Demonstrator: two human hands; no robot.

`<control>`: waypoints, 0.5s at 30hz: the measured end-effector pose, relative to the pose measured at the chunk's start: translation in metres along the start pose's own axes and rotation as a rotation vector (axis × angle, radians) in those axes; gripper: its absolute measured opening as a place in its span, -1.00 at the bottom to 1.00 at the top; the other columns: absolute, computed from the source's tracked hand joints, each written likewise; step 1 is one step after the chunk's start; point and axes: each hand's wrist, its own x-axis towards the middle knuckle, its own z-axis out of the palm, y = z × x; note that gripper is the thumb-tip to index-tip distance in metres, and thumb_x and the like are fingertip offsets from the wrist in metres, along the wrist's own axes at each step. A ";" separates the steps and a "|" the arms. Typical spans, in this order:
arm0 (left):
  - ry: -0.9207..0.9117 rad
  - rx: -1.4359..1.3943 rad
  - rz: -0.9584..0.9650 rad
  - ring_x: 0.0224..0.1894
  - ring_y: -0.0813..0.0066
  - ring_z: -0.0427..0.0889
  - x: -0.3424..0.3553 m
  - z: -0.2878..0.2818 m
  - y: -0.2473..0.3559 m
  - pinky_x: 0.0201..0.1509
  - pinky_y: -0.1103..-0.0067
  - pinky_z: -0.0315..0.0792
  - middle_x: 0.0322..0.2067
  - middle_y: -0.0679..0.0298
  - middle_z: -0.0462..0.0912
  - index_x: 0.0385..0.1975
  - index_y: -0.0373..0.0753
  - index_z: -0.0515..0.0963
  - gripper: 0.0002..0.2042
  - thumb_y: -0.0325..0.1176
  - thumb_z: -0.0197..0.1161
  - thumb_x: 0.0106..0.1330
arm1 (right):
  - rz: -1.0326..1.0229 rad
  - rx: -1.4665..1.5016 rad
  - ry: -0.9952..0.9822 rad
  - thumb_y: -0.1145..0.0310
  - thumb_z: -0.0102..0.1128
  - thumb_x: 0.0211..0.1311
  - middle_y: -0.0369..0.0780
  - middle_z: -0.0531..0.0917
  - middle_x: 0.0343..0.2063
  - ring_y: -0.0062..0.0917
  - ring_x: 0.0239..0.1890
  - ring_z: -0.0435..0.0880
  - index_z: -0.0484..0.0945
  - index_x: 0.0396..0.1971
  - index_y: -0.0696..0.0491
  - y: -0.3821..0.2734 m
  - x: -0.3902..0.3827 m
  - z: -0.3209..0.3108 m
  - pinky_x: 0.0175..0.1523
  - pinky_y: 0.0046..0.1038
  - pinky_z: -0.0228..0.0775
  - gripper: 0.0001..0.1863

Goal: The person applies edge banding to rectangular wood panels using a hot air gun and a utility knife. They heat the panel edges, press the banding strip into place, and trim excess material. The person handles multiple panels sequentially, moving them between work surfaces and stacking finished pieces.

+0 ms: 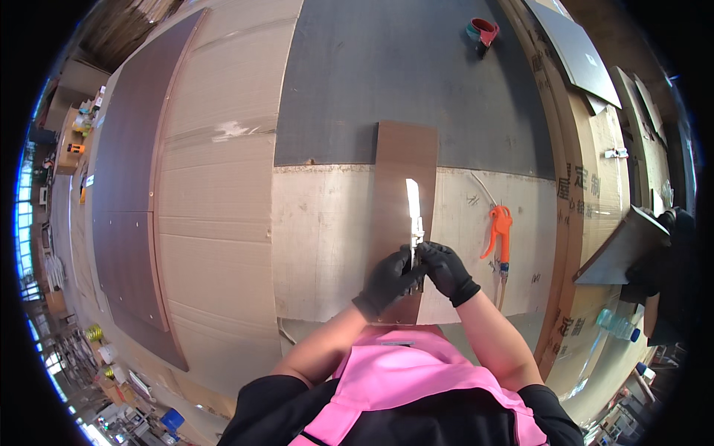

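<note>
Both my hands wear black gloves and meet over a narrow brown board [406, 152]. Between them is a long, bright metal fitting [413, 204], its far end pointing away from me; glare hides its exact kind. My left hand [388, 282] is closed around the near end. The fingers of my right hand [448, 272] pinch the fitting from the right side. The board lies lengthwise under my hands, across a pale panel [323, 238] and a dark grey panel [349, 82].
An orange air blow gun [500, 234] lies right of the board, its hose running toward me. A red tape dispenser [484, 32] sits at the far right. Brown panels [130, 171] rest on cardboard at left. Beyond the right edge are a plastic bottle [617, 325] and another person [662, 275].
</note>
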 end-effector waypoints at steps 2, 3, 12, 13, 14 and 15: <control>-0.063 0.095 -0.047 -0.47 0.34 0.58 -0.003 -0.004 0.006 -0.29 0.47 0.45 -0.50 0.20 0.57 -0.20 -0.23 0.54 -0.68 -0.08 0.15 0.32 | 0.094 0.233 -0.008 0.31 -0.08 0.44 -0.24 0.63 -0.14 -0.52 -0.11 0.61 0.49 0.04 0.19 0.006 -0.010 -0.007 0.08 -0.41 0.42 -0.66; -0.106 0.098 -0.129 -0.47 0.33 0.58 -0.005 -0.006 0.004 -0.28 0.47 0.46 -0.49 0.20 0.57 -0.22 -0.23 0.56 -0.66 -0.05 0.13 0.34 | 0.047 0.219 -0.090 0.32 -0.05 0.43 -0.25 0.63 -0.13 -0.53 -0.09 0.61 0.50 0.01 0.17 0.011 -0.016 -0.011 0.09 -0.42 0.42 -0.69; 0.742 0.736 0.331 0.07 0.09 0.48 -0.058 0.026 -0.095 0.16 0.34 0.35 -0.04 -0.03 0.53 0.12 -0.31 0.40 -0.54 -0.23 0.21 0.25 | 0.132 -0.054 0.124 0.42 0.09 0.31 -0.31 0.60 -0.16 -0.62 -0.08 0.54 0.35 0.21 0.17 0.067 -0.074 -0.053 0.10 -0.53 0.33 -0.53; 0.628 0.582 0.163 0.16 0.03 0.38 -0.069 0.027 -0.111 0.23 0.32 0.29 0.13 -0.02 0.39 0.23 -0.34 0.25 -0.40 -0.32 0.26 0.19 | 0.124 -0.050 0.091 0.45 0.10 0.28 -0.36 0.58 -0.21 -0.69 -0.13 0.50 0.37 0.18 0.14 0.077 -0.081 -0.055 0.07 -0.60 0.28 -0.54; 0.663 0.532 0.159 0.13 -0.01 0.40 -0.075 0.037 -0.125 0.22 0.28 0.29 0.07 -0.04 0.43 0.19 -0.33 0.28 -0.43 -0.28 0.24 0.19 | 0.057 -0.011 0.000 0.46 0.09 0.27 -0.38 0.57 -0.25 -0.69 -0.16 0.49 0.41 0.10 0.13 0.088 -0.088 -0.057 0.05 -0.60 0.30 -0.62; 0.700 0.481 0.156 0.09 -0.06 0.42 -0.079 0.048 -0.139 0.21 0.25 0.29 0.01 -0.06 0.47 0.16 -0.33 0.32 -0.45 -0.24 0.23 0.18 | 0.022 0.012 -0.051 0.48 0.09 0.26 -0.39 0.56 -0.29 -0.70 -0.20 0.49 0.44 0.01 0.12 0.099 -0.095 -0.058 0.03 -0.60 0.31 -0.69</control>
